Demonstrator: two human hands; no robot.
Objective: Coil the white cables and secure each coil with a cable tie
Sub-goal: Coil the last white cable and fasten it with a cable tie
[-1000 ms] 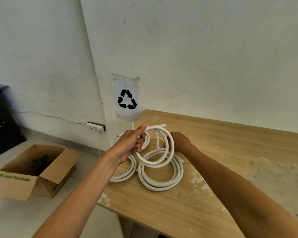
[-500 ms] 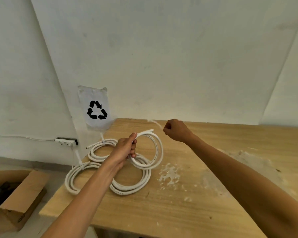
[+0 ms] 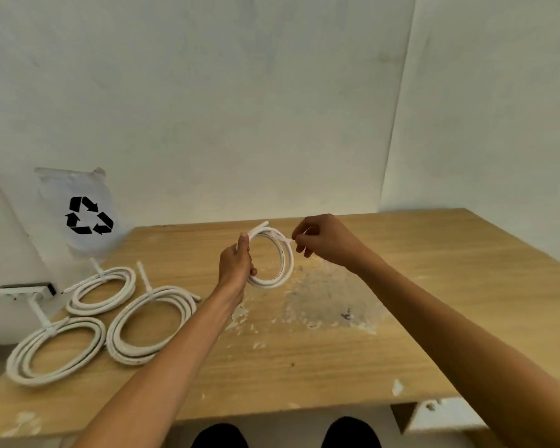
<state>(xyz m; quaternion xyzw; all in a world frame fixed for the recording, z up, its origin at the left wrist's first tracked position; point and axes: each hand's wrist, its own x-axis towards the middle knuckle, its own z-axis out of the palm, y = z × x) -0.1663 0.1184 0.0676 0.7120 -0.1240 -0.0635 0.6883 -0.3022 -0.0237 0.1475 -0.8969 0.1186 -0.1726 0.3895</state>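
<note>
Over bench [image 3: 304, 350] centre I see left hand [image 3: 235, 266] gripping coil [image 3: 280, 273]; right hand [image 3: 324, 242] fingers [image 3: 299, 237] pinch cable tie [image 3: 280, 237] at its top.

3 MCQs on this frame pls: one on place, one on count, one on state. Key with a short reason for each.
1. Where do the finished coils lie?
A. On the table's left part
B. In a box on the floor
C. On the table's right edge

2. How many tied coils lie on the table?
A. One
B. Three
C. Five

3. What is the right hand doing?
A. Resting flat on the table
B. Pinching the cable tie at the held coil
C. Gripping a pair of scissors

Key:
1. A: the finished coils lie on the left part of the table, near the recycling sign.
2. B: three coils lie there, each with a tie tail sticking up.
3. B: the right hand pinches the cable tie on the held coil, which the left hand grips above the table.
</note>
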